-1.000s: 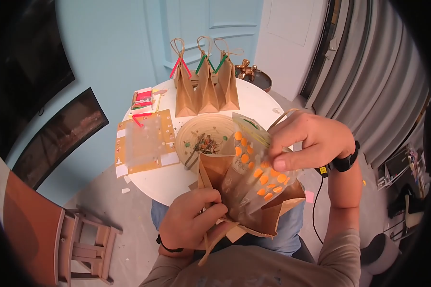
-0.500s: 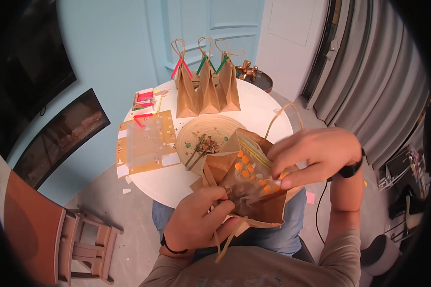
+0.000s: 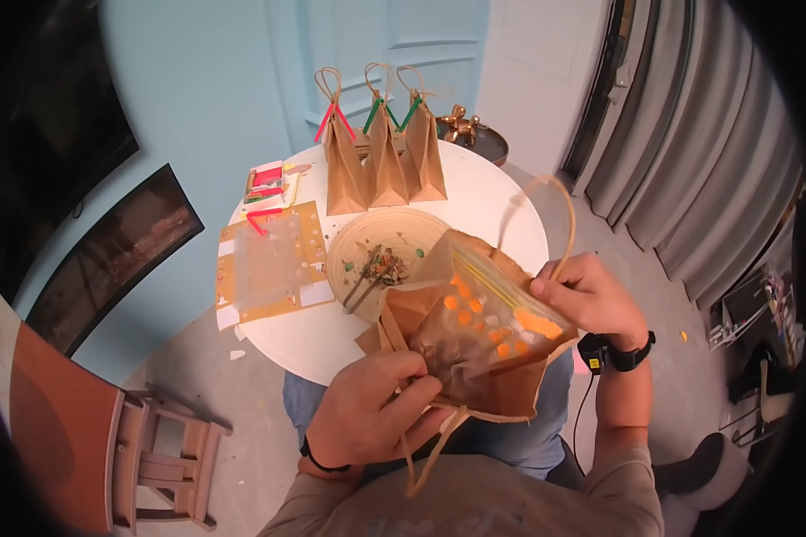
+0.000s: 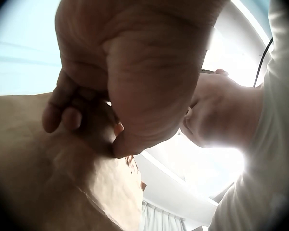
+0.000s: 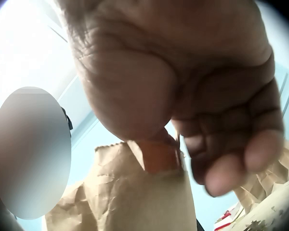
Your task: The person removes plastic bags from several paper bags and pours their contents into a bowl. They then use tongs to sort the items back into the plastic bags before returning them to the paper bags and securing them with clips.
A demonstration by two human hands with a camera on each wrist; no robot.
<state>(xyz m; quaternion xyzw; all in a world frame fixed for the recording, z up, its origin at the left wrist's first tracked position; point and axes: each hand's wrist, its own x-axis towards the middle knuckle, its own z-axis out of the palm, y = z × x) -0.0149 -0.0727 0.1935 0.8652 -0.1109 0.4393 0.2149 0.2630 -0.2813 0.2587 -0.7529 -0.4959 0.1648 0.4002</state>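
Note:
An open brown paper bag [image 3: 516,383] is held over the near edge of the table. Inside it lies a clear zip bag [image 3: 480,333] with orange dots, its yellow-green seal slanting towards the far right rim. The left hand [image 3: 367,410] pinches the paper bag's near left rim, its thumb at the edge. At the far right rim, the right hand [image 3: 597,300] grips the paper between thumb and fingers, below the raised loop handle [image 3: 571,219]. In the right wrist view, the thumb of the right hand [image 5: 183,82] reaches behind the paper bag's edge [image 5: 144,197].
Three paper bags [image 3: 387,170] with pink or green strips stand at the table's back. A round woven plate [image 3: 345,259] holds dried bits and tweezers. On the left lie a patterned sheet [image 3: 313,237] with clear film and a pink-red packet [image 3: 265,183].
The zip bag has gone lower into the paper bag. The right hand has let go of the zip bag and moved right onto the paper rim. The left hand keeps its hold.

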